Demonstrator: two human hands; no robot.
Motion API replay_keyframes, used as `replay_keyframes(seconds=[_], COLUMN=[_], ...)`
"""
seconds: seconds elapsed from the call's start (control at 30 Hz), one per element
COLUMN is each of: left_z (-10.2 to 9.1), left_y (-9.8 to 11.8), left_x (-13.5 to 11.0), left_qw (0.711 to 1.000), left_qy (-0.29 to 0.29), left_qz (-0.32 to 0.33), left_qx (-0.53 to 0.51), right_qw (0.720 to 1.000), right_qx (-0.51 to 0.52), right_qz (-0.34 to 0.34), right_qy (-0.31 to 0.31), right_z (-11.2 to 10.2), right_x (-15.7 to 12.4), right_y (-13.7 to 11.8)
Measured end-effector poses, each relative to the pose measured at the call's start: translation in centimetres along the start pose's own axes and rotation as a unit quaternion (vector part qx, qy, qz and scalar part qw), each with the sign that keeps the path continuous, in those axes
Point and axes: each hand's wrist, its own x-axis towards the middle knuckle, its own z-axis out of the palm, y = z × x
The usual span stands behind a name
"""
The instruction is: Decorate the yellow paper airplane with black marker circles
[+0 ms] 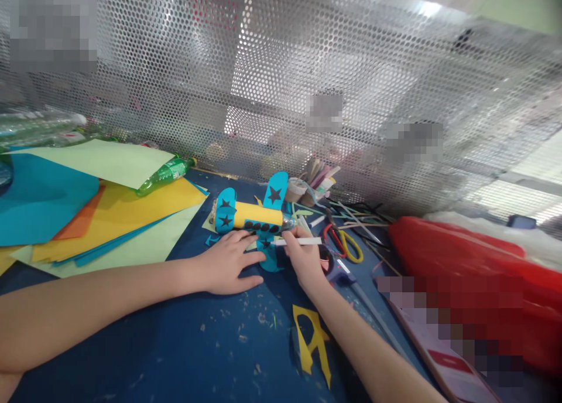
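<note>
Plane (pixel 252 215) is set on tabletop (pixel 175 356), left of scissors (pixel 344 239). Pen (pixel 309 241) is pinched in right hand (pixel 304 255); left hand (pixel 232 263) is spread, nothing visibly gripped. Likely light — slick bottle core (pixel 287 222), bendy paper wings (pixel 276 186) — best held by yellow body (pixel 258 211).

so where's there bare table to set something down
Widest: the near side of the table, between the left forearm and the yellow scrap, with just small flecks on it. A narrow gap runs between the sheets and the plane. Crowded: from the plane across to the red bag, scissors included.
</note>
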Motion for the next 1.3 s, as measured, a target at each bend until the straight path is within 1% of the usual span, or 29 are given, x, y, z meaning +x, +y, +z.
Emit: replay_keyframes(seconds=[0.1,0.2,0.33,0.53,0.73,1.0,1.13,1.3], left_z=[-0.1,-0.1,0.0,-0.1,-0.1,-0.1,-0.2,0.0], left_y=[0.0,0.0,-0.1,-0.1,-0.1,0.0,0.0,-0.1], left_x=[0.0,0.0,0.0,0.1,0.0,0.1,0.1,0.0], left_qw=[1.0,1.0,1.0,1.0,1.0,1.0,1.0,1.0], left_qy=[-0.002,-0.004,-0.004,-0.007,0.001,-0.002,-0.004,0.002], left_qz=[0.002,0.001,0.002,0.004,0.006,0.002,0.002,0.003], left_qx=[0.003,0.005,0.004,0.004,0.005,-0.003,0.001,0.003], right_qw=[0.999,0.998,0.998,0.999,0.999,0.999,0.999,0.998], right_qx=[0.028,0.043,0.036,-0.004,-0.004,-0.005,-0.007,0.002], right_qz=[0.035,0.043,0.036,0.017,0.011,0.025,0.021,0.022], right_qy=[-0.01,-0.019,-0.03,-0.035,-0.038,-0.044,-0.038,-0.052], right_z=[0.3,0.4,0.3,0.2,0.1,0.2,0.2,0.2], right_x=[-0.1,-0.2,-0.2,-0.3,-0.4,-0.2,-0.3,-0.3], right_y=[-0.4,-0.7,-0.9,-1.0,-1.0,-1.1,-1.3,-1.3])
